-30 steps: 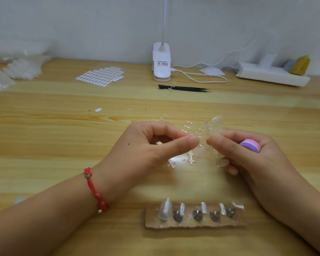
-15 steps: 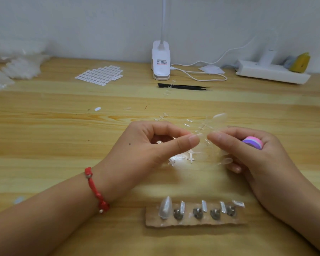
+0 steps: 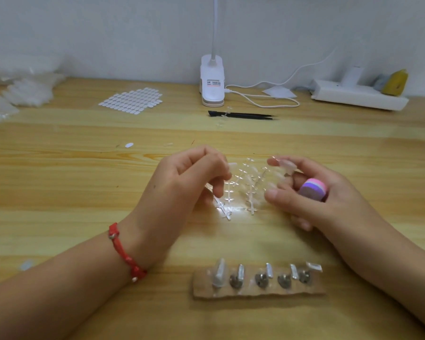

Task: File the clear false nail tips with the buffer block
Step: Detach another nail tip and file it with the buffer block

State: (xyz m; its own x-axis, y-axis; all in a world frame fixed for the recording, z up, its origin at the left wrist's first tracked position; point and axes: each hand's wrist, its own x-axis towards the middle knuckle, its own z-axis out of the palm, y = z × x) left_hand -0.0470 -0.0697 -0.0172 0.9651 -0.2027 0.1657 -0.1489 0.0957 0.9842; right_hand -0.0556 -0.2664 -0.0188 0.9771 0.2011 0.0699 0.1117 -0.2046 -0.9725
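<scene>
On the worktop (image 3: 59, 182), the left hand (image 3: 182, 190) curls, apparently pinching a clear tip. The right hand (image 3: 312, 200) holds the buffer block (image 3: 313, 188) against its palm, a nail tip (image 3: 286, 165) pinched at its fingertips. Clear sprues (image 3: 245, 190) lie between them, nearer neither.

— Anything written here that you can actually read?

— Only one spot carries print: a small label (image 3: 213, 83) on the white clip lamp base (image 3: 212, 81) at the back of the bench (image 3: 59, 182). It has a red mark on its left and a couple of dark lines beside it.

— What does it say?

— Too small and blurred to make out a single letter or number. Nothing else in sight bears any readable writing.
</scene>
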